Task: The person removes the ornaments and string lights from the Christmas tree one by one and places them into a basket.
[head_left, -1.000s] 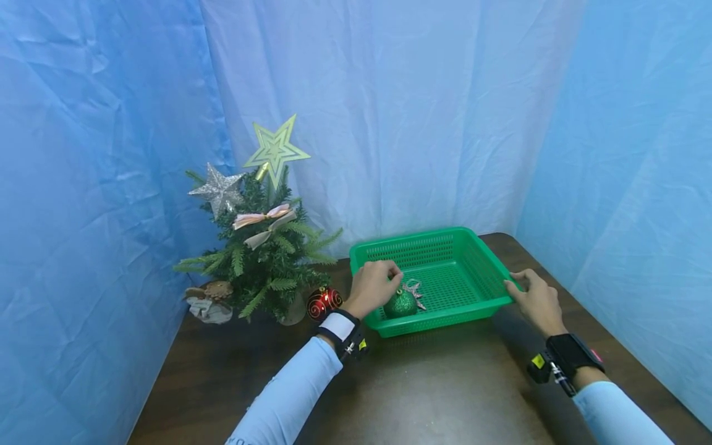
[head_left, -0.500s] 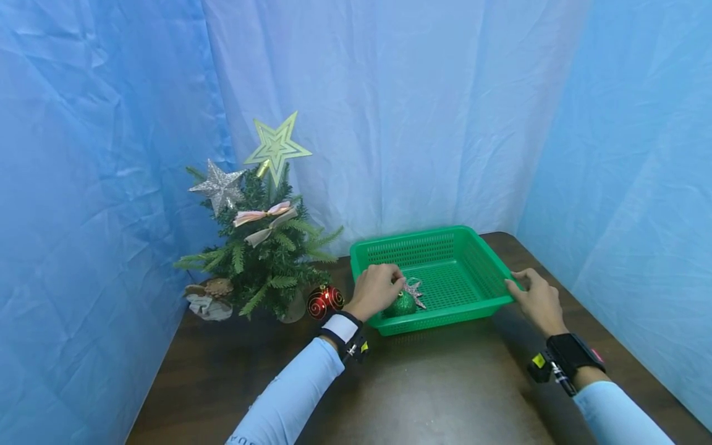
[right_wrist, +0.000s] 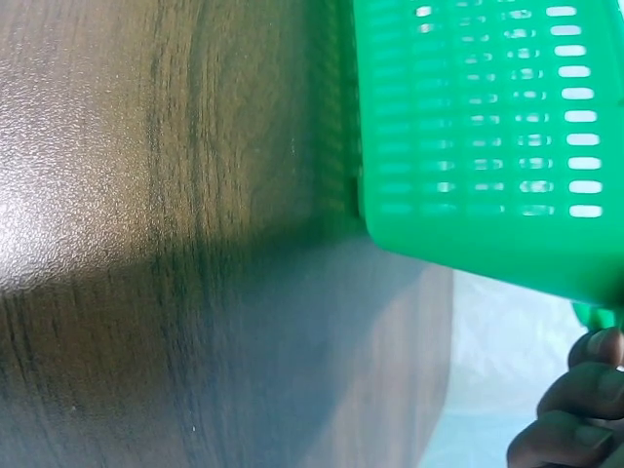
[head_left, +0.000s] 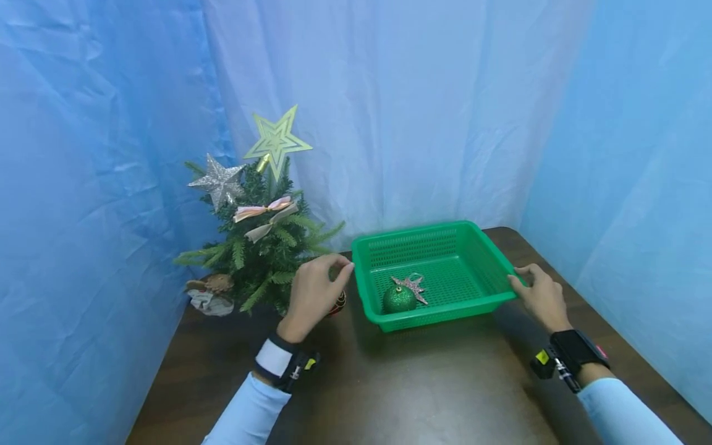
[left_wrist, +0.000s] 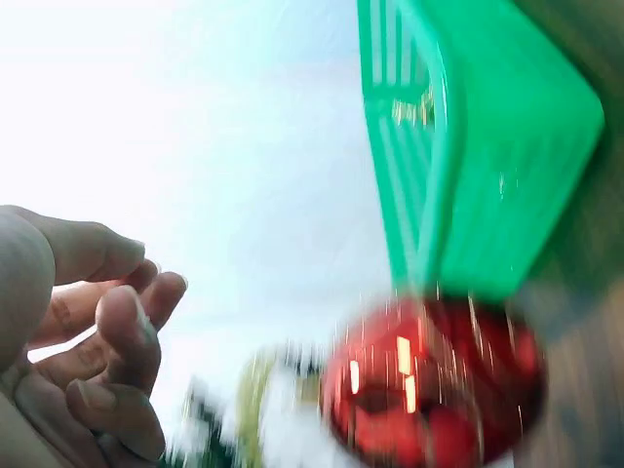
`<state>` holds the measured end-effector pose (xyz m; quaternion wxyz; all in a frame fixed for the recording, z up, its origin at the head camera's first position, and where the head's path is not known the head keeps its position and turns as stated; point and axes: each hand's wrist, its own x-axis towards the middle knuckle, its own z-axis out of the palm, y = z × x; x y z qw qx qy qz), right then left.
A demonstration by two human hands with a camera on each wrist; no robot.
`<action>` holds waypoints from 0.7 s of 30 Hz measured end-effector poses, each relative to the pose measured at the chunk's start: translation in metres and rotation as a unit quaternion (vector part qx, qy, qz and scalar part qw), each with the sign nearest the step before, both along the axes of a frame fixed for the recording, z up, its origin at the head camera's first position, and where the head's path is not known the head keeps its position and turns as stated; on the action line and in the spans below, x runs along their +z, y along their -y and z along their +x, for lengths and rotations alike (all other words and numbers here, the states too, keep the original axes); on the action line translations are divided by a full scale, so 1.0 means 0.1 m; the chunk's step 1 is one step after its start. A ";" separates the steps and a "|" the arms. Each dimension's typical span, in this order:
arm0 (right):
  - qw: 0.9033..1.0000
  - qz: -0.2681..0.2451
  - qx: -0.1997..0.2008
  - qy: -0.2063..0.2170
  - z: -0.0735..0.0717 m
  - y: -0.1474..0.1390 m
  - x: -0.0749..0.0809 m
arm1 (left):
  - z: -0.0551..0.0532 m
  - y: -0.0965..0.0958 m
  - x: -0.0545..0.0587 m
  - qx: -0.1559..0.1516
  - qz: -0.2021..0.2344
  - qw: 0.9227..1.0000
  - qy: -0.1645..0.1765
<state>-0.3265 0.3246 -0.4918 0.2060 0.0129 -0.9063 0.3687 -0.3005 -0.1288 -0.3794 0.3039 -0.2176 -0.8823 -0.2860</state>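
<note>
My left hand (head_left: 316, 289) hovers between the tree and the green plastic basket (head_left: 389, 322), fingers loosely bent. In the left wrist view nothing lies between its fingers (left_wrist: 122, 327). Just beyond it a red bauble (head_left: 339, 304) is mostly hidden in the head view; the left wrist view shows this red bauble (left_wrist: 434, 390) blurred beside the basket. My right hand (head_left: 542, 296) grips the basket's right rim with thumb and fingers. Inside the basket, at its left, lie a green glitter bauble (head_left: 399, 300) and a pinkish glitter star (head_left: 412, 288).
A small Christmas tree (head_left: 278, 247) stands at the left. It bears a pale gold star (head_left: 277, 142), a silver star (head_left: 219, 179) and ribbon bows (head_left: 262, 211). The dark wooden table (head_left: 411, 383) is bordered by blue curtains (head_left: 411, 123).
My left hand has left the inside of the basket and moved left, carrying nothing. The green bauble and pinkish star are now uncovered. My right hand stays on the rim.
</note>
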 end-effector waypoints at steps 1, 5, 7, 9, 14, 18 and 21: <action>1.000 0.005 -0.004 -0.001 -0.04 -0.05 -0.03 | 0.04 0.09 0.02 0.015 0.008 1.000 -0.005; 1.000 0.026 -0.004 -0.014 -0.26 -0.30 -0.24 | 0.11 0.32 -0.01 0.065 0.011 0.998 0.003; 0.999 0.039 -0.013 -0.024 -0.35 -0.38 -0.35 | 0.11 0.37 -0.06 0.087 0.002 0.996 0.013; 0.999 0.037 -0.006 -0.021 -0.36 -0.40 -0.36 | 0.09 0.39 -0.12 0.102 -0.004 0.995 0.020; 1.000 0.015 -0.007 0.005 -0.10 -0.14 -0.09 | 0.06 0.35 -0.24 0.115 0.000 0.993 0.027; 1.000 0.020 -0.005 0.012 0.08 0.05 0.12 | 0.03 0.33 -0.28 0.115 0.024 0.993 0.024; 0.999 0.028 -0.011 0.015 0.11 0.12 0.19 | 0.01 0.33 -0.29 0.111 0.049 0.992 0.020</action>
